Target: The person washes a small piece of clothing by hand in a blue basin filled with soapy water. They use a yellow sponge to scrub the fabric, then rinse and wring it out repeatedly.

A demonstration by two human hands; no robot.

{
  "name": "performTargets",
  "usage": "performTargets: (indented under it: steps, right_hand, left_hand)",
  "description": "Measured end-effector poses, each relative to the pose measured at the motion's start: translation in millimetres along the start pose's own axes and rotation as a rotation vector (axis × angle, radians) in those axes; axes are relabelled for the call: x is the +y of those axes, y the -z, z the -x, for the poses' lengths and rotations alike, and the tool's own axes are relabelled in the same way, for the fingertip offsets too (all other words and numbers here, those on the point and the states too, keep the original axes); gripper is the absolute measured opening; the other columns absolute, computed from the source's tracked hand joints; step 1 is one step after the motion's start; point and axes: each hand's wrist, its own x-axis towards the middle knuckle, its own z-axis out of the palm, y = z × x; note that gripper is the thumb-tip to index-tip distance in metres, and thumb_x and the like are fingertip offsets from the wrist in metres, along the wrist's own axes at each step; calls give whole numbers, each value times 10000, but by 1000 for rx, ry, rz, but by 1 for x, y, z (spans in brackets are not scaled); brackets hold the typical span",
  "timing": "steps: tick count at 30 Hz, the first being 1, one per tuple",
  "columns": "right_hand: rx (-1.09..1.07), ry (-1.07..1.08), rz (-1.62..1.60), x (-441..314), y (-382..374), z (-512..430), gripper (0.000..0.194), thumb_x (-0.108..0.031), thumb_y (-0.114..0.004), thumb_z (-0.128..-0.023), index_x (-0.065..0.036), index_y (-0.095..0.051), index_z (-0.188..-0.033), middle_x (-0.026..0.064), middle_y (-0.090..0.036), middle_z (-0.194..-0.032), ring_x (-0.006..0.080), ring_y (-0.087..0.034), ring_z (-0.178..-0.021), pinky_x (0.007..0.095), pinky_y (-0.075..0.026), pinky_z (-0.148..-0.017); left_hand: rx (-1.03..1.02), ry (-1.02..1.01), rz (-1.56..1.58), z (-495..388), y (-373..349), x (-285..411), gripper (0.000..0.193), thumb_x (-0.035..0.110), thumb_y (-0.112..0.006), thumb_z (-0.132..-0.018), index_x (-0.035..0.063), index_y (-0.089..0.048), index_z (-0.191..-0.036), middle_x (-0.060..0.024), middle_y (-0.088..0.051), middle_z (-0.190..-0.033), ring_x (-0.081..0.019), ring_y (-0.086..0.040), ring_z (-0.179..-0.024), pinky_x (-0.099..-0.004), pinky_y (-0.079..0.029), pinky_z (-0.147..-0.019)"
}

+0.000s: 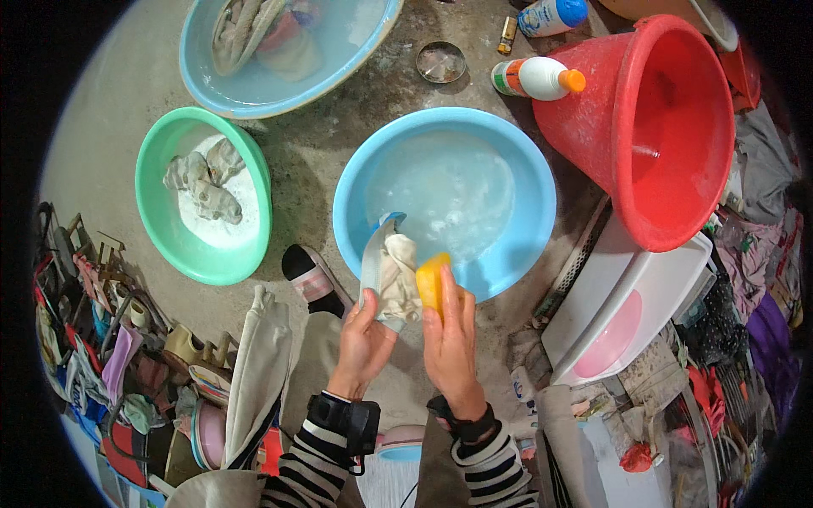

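Observation:
My left hand (365,346) grips the lower end of a wet, pale cloth piece (398,276) with a grey edge, above the near left rim of a light blue plastic basin (543,184). Cloudy water lies in that basin. My right hand (452,343) holds a yellow bar of soap (432,284) upright, just right of the cloth. A blue bit shows at the cloth's far end, by the basin's inner wall.
Left stands a green basin (146,235) with wet cloths (216,200) on white powder. A larger blue basin (235,114) holds soaking laundry. Right are a tilted red bucket (584,108), a white bottle (543,78) and a white tub (635,305). A small round dish (441,62) sits beyond.

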Motion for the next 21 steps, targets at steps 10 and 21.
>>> performTargets:
  steps: [10, 21]
  right_hand:
    - [-235, -61, 139, 11, 1, -11, 622, -239, -546, -911, -168, -270, -1463, 191, -467, -1038, 360, -533, -901, 411, -467, -773]
    - [-154, -243, -320, 35, 16, 3, 574, -185, -401, -998, -82, -130, -1494, 74, -501, -1090, 99, -475, -850, 236, -435, -785]
  left_hand:
    - [87, 67, 28, -3, 8, 3, 451, 245, -501, -965, 3, -401, -1333, -101, -502, -1310, -211, -515, -1179, -364, -425, -991]
    - [169, 12, -229, -4, 6, 3, 417, 157, -563, -936, -25, -448, -1293, -118, -573, -1222, -205, -567, -1103, -357, -449, -937]
